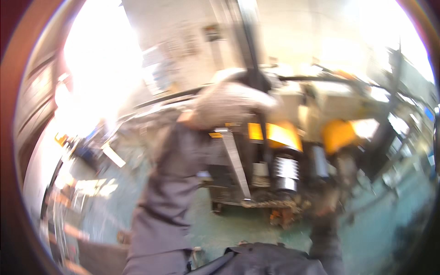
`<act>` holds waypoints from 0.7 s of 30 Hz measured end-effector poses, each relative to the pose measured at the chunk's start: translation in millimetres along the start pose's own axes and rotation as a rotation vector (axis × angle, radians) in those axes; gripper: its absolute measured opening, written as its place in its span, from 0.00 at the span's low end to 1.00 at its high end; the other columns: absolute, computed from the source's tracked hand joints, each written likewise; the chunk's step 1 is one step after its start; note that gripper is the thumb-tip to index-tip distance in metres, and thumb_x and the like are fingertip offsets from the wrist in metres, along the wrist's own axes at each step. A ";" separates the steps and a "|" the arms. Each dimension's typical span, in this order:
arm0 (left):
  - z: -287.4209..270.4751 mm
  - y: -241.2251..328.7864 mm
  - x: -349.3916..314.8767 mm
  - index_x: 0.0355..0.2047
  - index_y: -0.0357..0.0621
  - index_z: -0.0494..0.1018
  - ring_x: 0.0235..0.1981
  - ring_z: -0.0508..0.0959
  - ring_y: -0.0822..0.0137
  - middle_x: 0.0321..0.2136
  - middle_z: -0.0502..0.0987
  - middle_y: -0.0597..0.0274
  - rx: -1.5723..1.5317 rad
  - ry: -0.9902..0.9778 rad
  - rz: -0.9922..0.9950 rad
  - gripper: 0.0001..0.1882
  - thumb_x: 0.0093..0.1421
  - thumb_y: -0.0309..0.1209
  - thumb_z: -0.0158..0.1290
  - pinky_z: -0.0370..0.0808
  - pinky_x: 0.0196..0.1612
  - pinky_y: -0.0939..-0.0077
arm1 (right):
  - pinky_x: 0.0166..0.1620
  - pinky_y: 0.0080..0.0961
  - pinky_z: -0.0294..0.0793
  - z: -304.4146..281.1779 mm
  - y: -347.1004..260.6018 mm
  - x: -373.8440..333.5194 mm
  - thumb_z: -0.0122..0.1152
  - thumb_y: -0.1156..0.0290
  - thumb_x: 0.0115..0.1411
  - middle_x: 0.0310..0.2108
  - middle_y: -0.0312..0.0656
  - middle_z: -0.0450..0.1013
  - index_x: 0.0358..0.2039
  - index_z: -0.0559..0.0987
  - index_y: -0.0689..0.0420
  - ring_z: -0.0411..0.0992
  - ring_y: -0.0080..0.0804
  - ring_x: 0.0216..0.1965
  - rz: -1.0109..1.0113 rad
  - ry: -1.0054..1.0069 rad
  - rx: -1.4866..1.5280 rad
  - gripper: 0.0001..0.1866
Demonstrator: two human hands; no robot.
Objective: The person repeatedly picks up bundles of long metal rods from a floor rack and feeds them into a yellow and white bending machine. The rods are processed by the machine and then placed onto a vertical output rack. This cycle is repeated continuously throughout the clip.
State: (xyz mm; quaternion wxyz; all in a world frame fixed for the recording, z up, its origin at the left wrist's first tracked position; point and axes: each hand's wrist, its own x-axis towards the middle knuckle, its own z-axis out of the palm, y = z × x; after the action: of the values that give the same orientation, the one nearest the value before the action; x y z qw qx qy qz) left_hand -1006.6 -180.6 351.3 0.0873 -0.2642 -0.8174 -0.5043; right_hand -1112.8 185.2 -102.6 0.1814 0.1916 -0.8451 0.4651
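Observation:
My left hand (231, 103), in a pale knitted glove, reaches forward and looks wrapped round a dark upright bar (247, 41), smeared by motion. Below it stands a machine with yellow cylindrical covers (282, 136) and a bright ribbed metal spring or screw (286, 173). A slim metal strip (235, 162) slants down beside them to a dirty, dark base plate (229, 195). At the machine's lower right is my right hand (327, 201), blurred and dark; its fingers and anything in them cannot be made out.
A long dark horizontal bar (316, 79) crosses behind the machine. Green floor (110, 201) spreads around it. Blurred clutter lies at the left, and dark frame parts (389, 123) stand at the right. A pale wall (183, 36) rises behind; glare washes out the upper left.

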 end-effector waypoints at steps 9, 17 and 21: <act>-6.2 -12.0 4.2 0.51 0.38 0.86 0.42 0.90 0.70 0.43 0.91 0.60 0.031 0.025 0.101 0.14 0.66 0.25 0.68 0.88 0.46 0.74 | 0.52 0.36 0.83 12.2 4.2 10.5 0.57 0.72 0.72 0.51 0.44 0.83 0.58 0.84 0.57 0.81 0.36 0.48 0.391 -0.034 0.614 0.17; -1.2 -1.6 -0.3 0.47 0.39 0.90 0.42 0.90 0.70 0.42 0.91 0.59 0.111 0.063 0.044 0.10 0.65 0.24 0.69 0.87 0.47 0.73 | 0.52 0.37 0.83 12.6 11.9 5.6 0.59 0.72 0.73 0.51 0.45 0.83 0.59 0.83 0.59 0.81 0.37 0.48 0.412 -0.101 0.626 0.17; 1.7 4.9 1.6 0.46 0.39 0.90 0.42 0.89 0.70 0.42 0.91 0.60 0.014 0.125 -0.132 0.10 0.64 0.26 0.70 0.86 0.47 0.74 | 0.52 0.37 0.83 10.0 11.0 5.0 0.60 0.72 0.73 0.51 0.46 0.83 0.60 0.83 0.60 0.81 0.37 0.48 0.411 -0.119 0.630 0.17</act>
State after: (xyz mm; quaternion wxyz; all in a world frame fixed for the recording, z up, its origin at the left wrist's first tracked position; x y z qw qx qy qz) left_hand -1005.1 -176.8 355.0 0.1067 -0.1771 -0.8294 -0.5190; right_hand -1123.8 181.3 -113.1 -0.0327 0.0913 -0.6906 0.7167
